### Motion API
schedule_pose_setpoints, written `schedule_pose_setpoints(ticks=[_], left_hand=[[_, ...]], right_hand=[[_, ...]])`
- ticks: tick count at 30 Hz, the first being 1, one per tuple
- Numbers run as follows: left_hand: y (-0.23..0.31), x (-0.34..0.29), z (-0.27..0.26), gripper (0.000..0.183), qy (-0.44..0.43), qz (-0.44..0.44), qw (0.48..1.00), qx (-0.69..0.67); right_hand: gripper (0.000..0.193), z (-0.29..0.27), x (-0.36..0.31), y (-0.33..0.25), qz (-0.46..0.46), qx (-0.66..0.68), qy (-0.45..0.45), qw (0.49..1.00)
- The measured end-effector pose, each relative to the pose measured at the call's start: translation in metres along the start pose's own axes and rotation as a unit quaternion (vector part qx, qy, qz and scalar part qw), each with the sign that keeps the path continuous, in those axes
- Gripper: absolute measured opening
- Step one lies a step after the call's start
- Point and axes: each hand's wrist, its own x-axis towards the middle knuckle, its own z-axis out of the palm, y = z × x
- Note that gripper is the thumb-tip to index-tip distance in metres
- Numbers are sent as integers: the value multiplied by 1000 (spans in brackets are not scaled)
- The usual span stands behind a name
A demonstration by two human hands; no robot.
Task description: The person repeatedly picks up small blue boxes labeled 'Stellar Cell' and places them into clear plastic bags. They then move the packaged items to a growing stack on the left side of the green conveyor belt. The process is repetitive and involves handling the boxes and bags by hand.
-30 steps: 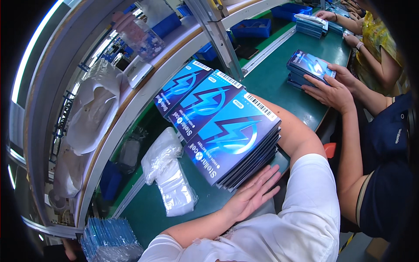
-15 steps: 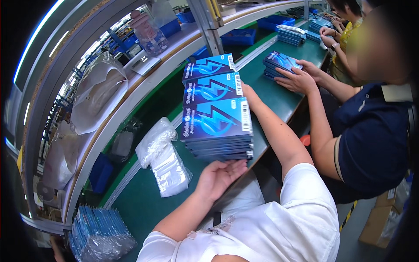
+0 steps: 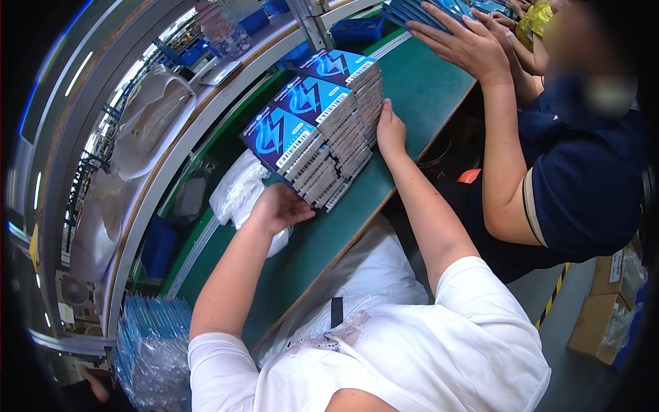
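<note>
Three side-by-side stacks of flat blue printed boxes [image 3: 312, 120] stand on the green work table, their barcoded edges turned to the right and toward me. My left hand [image 3: 280, 208] presses the near end of the row, fingers stretched along its lower part. Against the far right end lies my right hand [image 3: 391, 130], its thumb up and its other fingers partly hidden. The row is held between both hands. Just behind my left hand is a bundle of clear plastic bags [image 3: 237, 189], partly covered by the hand and the boxes.
Blue packs in clear plastic [image 3: 152, 343] stand at the lower left. A co-worker's hands [image 3: 473, 48] hold blue boxes at the upper right. Along the left runs a shelf with a clear bottle [image 3: 226, 34] and plastic sheeting [image 3: 147, 127]. Cardboard boxes [image 3: 596, 319] sit on the floor.
The stacks have shifted left and turned, so their barcoded edges now show, with both my hands moving along. The co-worker's hands have raised their boxes.
</note>
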Motion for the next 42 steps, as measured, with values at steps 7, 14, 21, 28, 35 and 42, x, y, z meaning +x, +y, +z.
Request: schedule_pose_setpoints(ticks=[7, 14, 21, 28, 35, 42], left_hand=[[-5, -10, -1, 34, 17, 51, 998, 17], [-46, -40, -6, 45, 65, 110, 987, -96], [-67, -92, -10, 41, 7, 269, 962, -38], [-95, -84, -88, 22, 178, 473, 824, 255], [-70, -88, -104, 22, 170, 535, 822, 97], [-83, -76, -112, 22, 259, 535, 719, 360]], right_hand=[[63, -16, -14, -10, 12, 8, -1, 1000], [41, -22, -54, -13, -58, 67, 20, 996], [38, -49, -107, -16, -132, 8, -35, 991], [36, -67, -161, -5, -195, -77, -76, 975], [36, -81, -206, -20, -313, -176, -37, 933], [17, -81, -223, -103, -346, 18, -223, 911]])
